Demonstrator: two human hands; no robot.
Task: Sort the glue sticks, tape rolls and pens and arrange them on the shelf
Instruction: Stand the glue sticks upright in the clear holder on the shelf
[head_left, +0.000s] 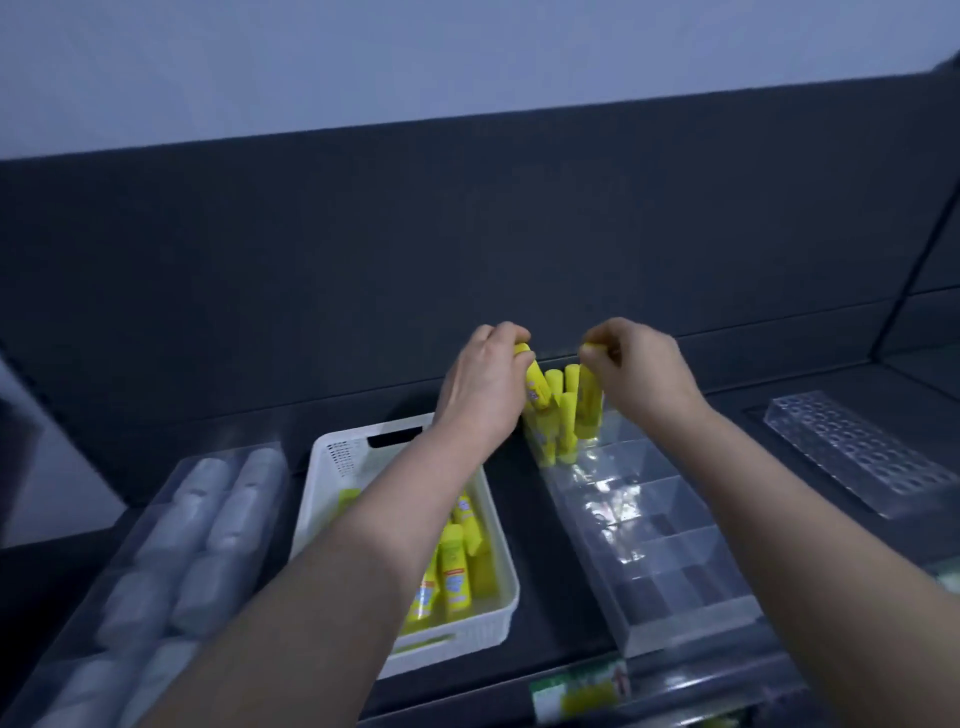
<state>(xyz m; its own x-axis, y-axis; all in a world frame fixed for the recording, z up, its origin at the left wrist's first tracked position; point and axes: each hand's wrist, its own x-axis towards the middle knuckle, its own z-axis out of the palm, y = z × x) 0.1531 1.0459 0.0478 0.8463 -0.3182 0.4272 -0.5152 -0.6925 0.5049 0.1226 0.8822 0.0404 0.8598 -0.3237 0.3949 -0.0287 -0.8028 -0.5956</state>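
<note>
Was dropping two glue sticks into the back of the clear divider tray (665, 545) on the shelf (540, 561).
Pinched one per hand near the cap end: tilted stick (535, 387) in the left hand (483, 384), upright stick (589, 402) in the right hand (641, 369), fingers (506, 332) curled tight on both. Probably needed to square up the left one, then lower both straight down without toppling the standing bunch (563, 415). Had sticks only in the rearmost compartment, spare sticks (454, 577) lying flat in the white basket (332, 467), tape rolls (171, 545) lined up far left, holed rack (857, 452) off right.
</note>
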